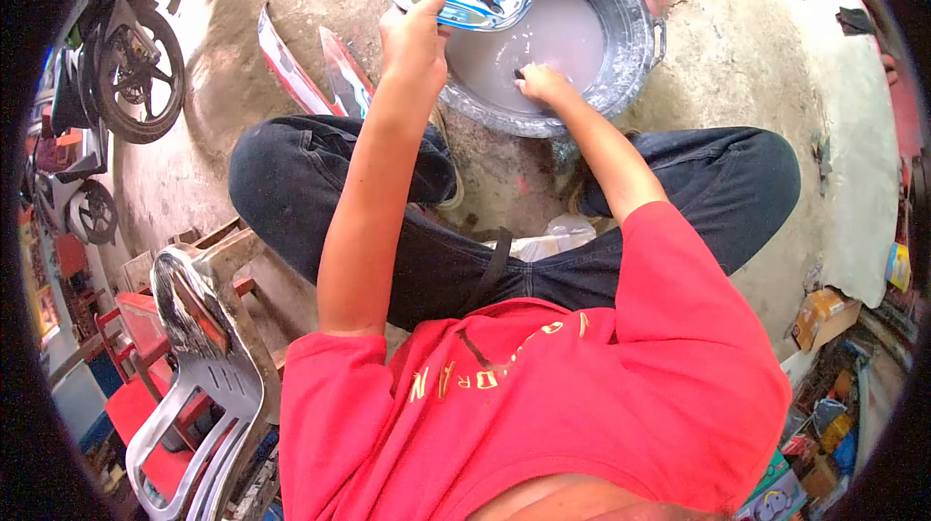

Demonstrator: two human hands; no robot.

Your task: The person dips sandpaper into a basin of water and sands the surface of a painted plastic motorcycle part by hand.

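My left hand (415, 36) grips a glossy blue and white panel (470, 11), which looks like a motorcycle body part. It holds the panel over the left side of a large black tub (632, 65). Cloudy grey water (567, 22) fills much of the tub. My right hand (545, 86) is at the water near the tub's front edge, fingers closed. A small dark bit shows at its fingertips, too small to name.
Two red and white panels (301, 75) lie on the concrete floor left of the tub. Parked motorcycles (136, 70) stand at the far left. Grey plastic chairs (208, 385) are at lower left. A cardboard box (822, 319) and clutter sit at right.
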